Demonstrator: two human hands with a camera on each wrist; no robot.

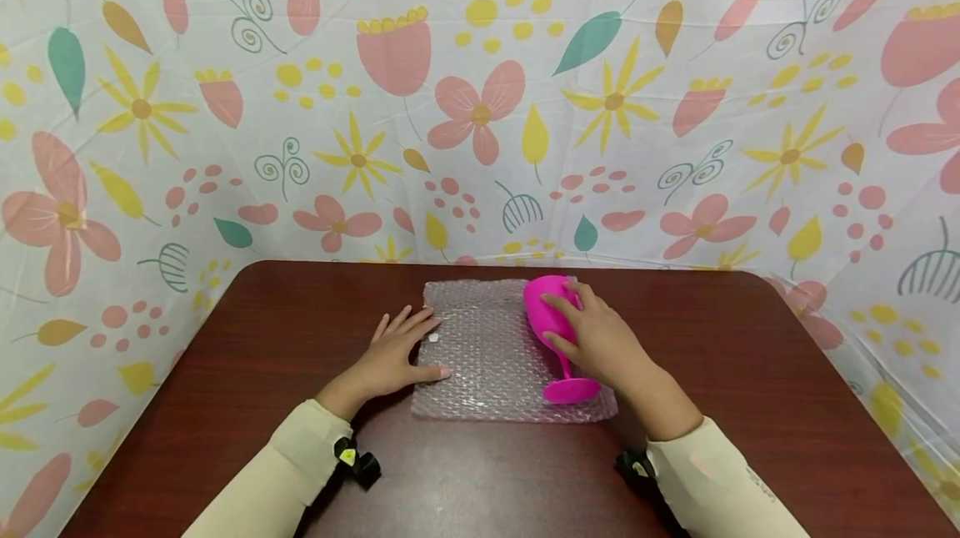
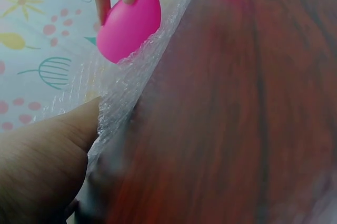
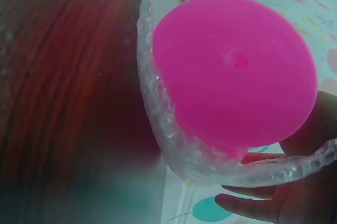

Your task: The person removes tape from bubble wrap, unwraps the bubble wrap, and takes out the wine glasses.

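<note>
A bright pink goblet point(image 1: 552, 313) lies on its side along the right part of a sheet of bubble wrap point(image 1: 480, 363). Its bowl points to the far edge and its round foot point(image 3: 237, 71) towards me. My right hand point(image 1: 611, 346) grips the bowl from the right, its fingers bent over the side. On the left edge of the bubble wrap rests my left hand point(image 1: 390, 359), fingers spread and thumb reaching onto the sheet. In the left wrist view the goblet's bowl point(image 2: 129, 29) shows beyond the wrap's edge, with right-hand fingers on it.
The sheet lies on a dark reddish-brown wooden table point(image 1: 480, 480), near its far edge. Behind the table hangs a white cloth point(image 1: 480, 213) printed with flowers and leaves. A small white piece point(image 1: 433, 338) sits by the wrap's left edge.
</note>
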